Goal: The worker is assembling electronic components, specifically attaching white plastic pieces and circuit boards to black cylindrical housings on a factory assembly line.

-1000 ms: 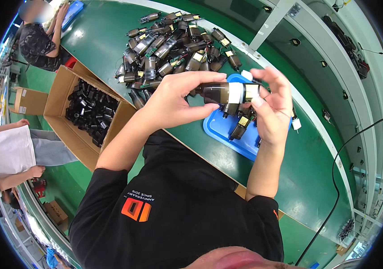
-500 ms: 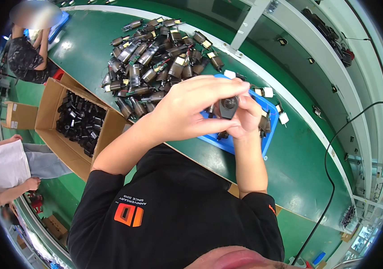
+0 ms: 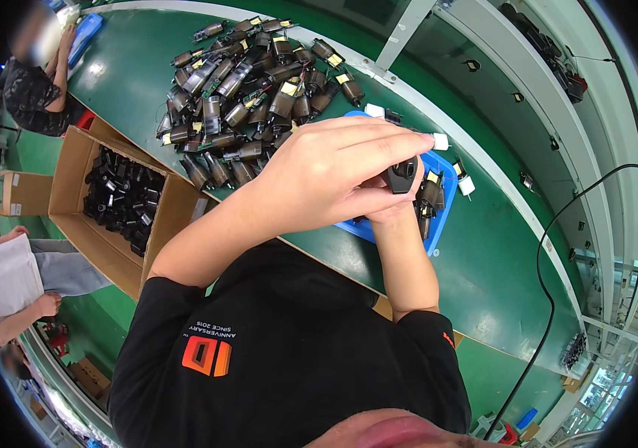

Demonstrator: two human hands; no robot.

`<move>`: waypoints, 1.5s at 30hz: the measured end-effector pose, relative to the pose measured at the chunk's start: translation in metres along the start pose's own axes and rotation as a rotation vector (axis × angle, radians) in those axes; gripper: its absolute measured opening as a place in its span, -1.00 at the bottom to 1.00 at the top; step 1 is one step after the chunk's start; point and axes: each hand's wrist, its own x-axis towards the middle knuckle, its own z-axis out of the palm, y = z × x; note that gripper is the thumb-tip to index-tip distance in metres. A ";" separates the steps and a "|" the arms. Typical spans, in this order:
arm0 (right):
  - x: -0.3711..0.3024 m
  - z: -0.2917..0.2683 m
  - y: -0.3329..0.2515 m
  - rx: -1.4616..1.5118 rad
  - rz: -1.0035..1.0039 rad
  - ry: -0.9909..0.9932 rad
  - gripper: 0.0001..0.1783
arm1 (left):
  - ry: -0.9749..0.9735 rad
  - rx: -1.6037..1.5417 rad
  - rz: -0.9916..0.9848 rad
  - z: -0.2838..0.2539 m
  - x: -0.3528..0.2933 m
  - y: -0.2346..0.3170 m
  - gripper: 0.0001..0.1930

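In front of my chest, above a blue tray [image 3: 444, 213], both hands come together on a black plastic part [image 3: 402, 175]. My left hand [image 3: 326, 168] is closed over it from the left, thumb below and fingers stretched across the top. From the lower right, my right hand [image 3: 395, 211] is curled against the same part; most of its fingers are hidden behind the left hand. Only the dark, narrow end of the part shows between them. Several brown cylindrical units [image 3: 429, 196] with yellow labels lie in the tray.
A large heap of similar brown cylindrical units [image 3: 237, 93] covers the green table [image 3: 129, 56] ahead. At left stands an open cardboard box [image 3: 67, 175] of small black parts [image 3: 121, 196]. White-ended pieces [image 3: 466, 185] sit beyond the tray. A black cable [image 3: 541, 299] hangs at right. Other people are at left.
Both hands, still together on the black part, have shifted slightly right relative to the tray. The part has tilted, and the left hand covers more of the right. The whole view has moved a little.
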 end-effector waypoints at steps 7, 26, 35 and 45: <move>0.000 -0.021 0.001 -0.029 0.025 0.011 -0.54 | -0.011 -0.005 -0.009 0.000 0.000 0.002 -0.50; 0.000 -0.021 -0.001 -0.092 0.013 -0.019 -0.56 | -0.044 -0.069 -0.015 0.000 -0.006 -0.009 -0.45; 0.001 -0.018 0.011 -0.024 -0.014 0.049 -0.58 | -0.009 -0.062 0.046 0.002 -0.009 -0.015 -0.45; 0.004 -0.026 0.010 -0.048 0.003 0.003 -0.52 | -0.066 -0.024 0.011 -0.002 -0.007 -0.010 -0.40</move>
